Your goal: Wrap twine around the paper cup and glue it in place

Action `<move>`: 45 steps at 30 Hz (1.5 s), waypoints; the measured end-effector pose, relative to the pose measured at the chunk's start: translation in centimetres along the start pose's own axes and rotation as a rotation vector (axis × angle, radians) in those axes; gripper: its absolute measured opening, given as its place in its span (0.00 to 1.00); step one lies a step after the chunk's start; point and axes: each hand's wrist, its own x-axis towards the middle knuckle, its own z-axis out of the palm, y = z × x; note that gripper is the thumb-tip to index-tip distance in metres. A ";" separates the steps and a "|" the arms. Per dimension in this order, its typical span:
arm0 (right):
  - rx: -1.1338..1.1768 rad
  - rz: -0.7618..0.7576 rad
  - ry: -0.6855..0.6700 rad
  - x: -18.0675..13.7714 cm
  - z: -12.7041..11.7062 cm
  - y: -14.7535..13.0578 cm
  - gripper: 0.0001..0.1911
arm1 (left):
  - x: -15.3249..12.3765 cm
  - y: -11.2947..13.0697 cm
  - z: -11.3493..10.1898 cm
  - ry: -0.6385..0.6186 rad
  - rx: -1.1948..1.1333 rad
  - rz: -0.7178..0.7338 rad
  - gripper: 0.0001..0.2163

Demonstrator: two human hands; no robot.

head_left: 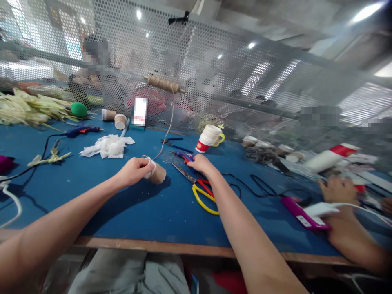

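Note:
My left hand (134,170) is closed round a small cup wrapped in brown twine (157,174), held just above the blue table (147,208). A strand of twine (168,130) runs from the cup up to a spool (163,84) mounted on the perforated metal screen. My right hand (200,163) reaches forward and its fingers close on a blue and red glue gun (183,156) lying on the table. Yellow-handled scissors (199,188) lie just beside my right wrist.
A stack of paper cups (210,138), crumpled white cloth (108,147), a second blue glue gun (81,130), dried leaves (27,108) and a green ball (79,109) lie about. Another person's hands (337,192) work at the right near a pink device (301,214). Black cables (260,185) cross the table.

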 end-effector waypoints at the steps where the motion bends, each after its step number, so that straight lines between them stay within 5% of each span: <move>1: -0.002 0.016 -0.009 0.2 0.4 0.1 0.07 | 0.1 -0.1 0.0 -0.006 0.006 -0.003 0.15; 5: 0.076 0.040 -0.011 -0.1 0.8 0.0 0.05 | 0.3 -0.2 -0.2 -0.055 0.014 -0.023 0.15; 11: 0.363 -0.084 0.006 -4.5 -2.2 -1.1 0.09 | 0.3 0.0 -0.5 -0.093 0.056 -0.012 0.16; 17: 0.716 -0.248 -0.245 -9.1 -2.9 -1.7 0.12 | 0.5 -0.2 -0.5 -0.084 0.129 0.004 0.16; 45: 0.134 -0.514 -0.021 -12.3 -0.6 -3.0 0.12 | 0.9 -0.2 -0.5 0.027 0.146 -0.017 0.18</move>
